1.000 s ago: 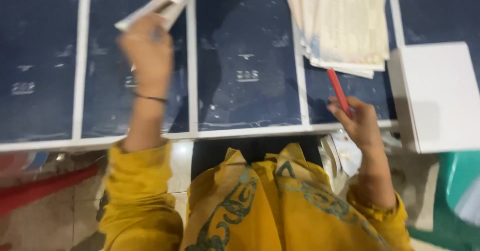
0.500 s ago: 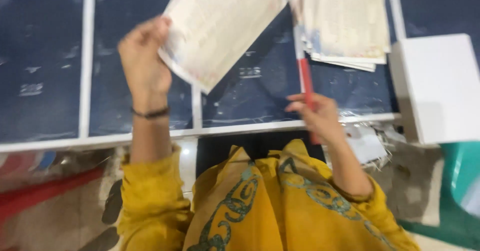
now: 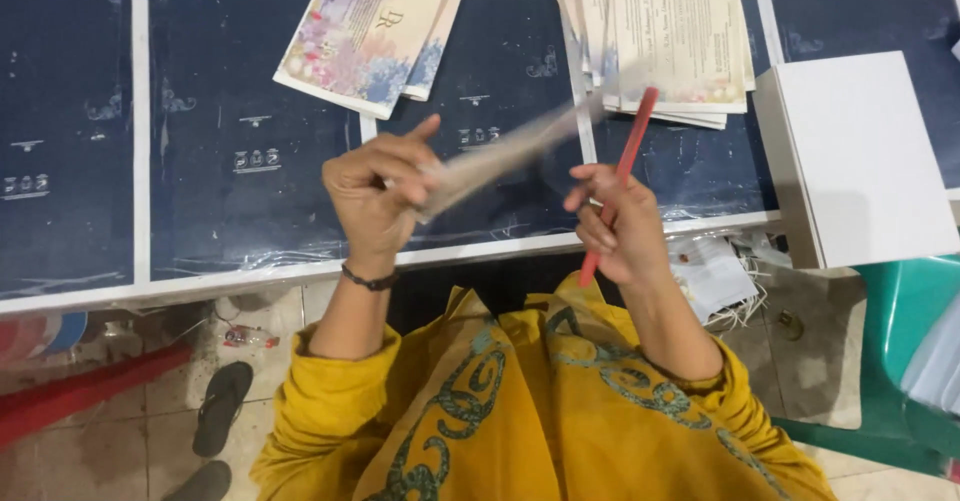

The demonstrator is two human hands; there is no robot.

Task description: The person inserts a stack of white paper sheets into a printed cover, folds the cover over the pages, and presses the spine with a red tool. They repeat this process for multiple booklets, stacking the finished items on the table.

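above the dark table (image 3: 240, 91), left hand (image 3: 375, 196) fingers pinch a blurred card (image 3: 510, 151)

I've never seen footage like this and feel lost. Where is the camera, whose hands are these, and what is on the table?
The camera sits on the person's head and looks down, so both hands are their own. The left hand pinches a thin, motion-blurred sheet. The right hand holds a slim red stick. Below lies a dark blue table surface with white strips. On it rest flowery printed cards, a stack of pale printed sheets and a plain white box. The yellow patterned garment is the person's clothing.
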